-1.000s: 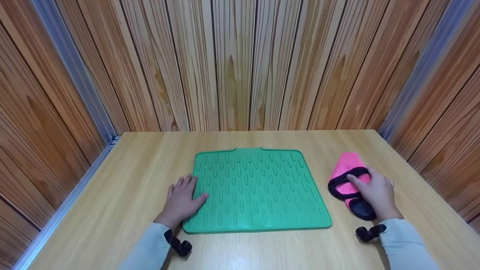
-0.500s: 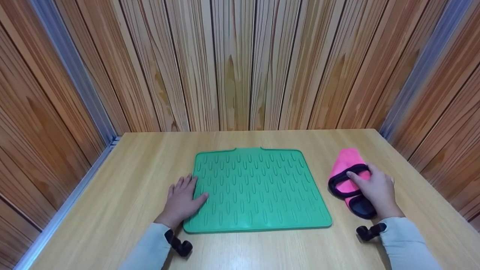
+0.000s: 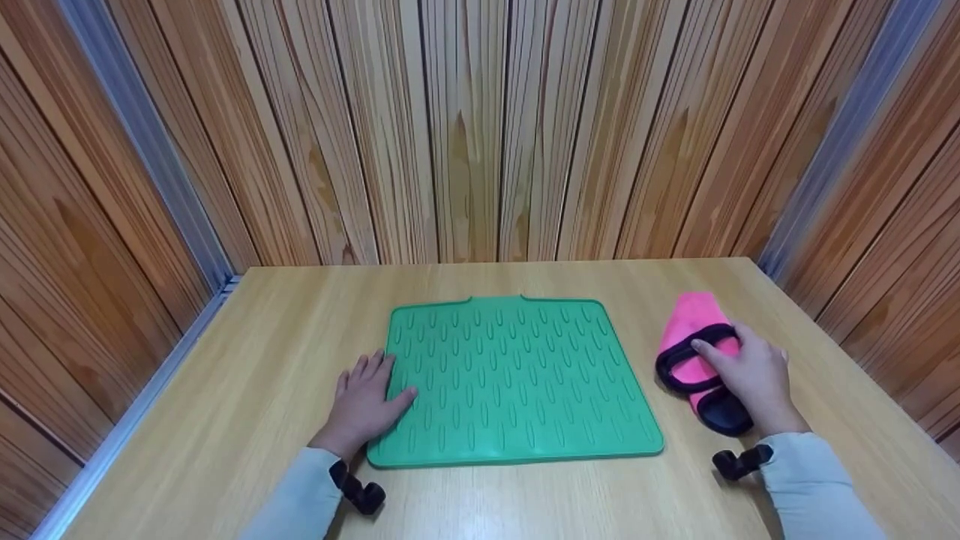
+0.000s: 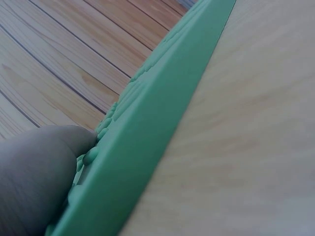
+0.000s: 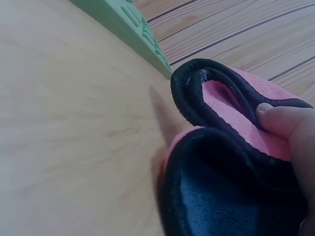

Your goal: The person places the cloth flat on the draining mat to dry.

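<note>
A green mat with raised oval ridges and a tab at its far edge lies flat mid-table. My left hand rests at its left side, fingers fairly straight, the thumb over the ridged surface. In the left wrist view the thumb touches the ridges just inside the mat's thick edge. To the right, my right hand pinches a folded pink fabric piece with black trim. The right wrist view shows my thumb on its folded black edging, above a dark lining. The other right fingers are mostly hidden.
The wooden table has wood-panelled walls behind it and at both sides. Metal posts stand in the back corners. Small black cameras sit on both wrists.
My right hand has shifted slightly away from me, and the pink fabric piece has moved slightly toward the back with it. The left hand and the mat stay put.
</note>
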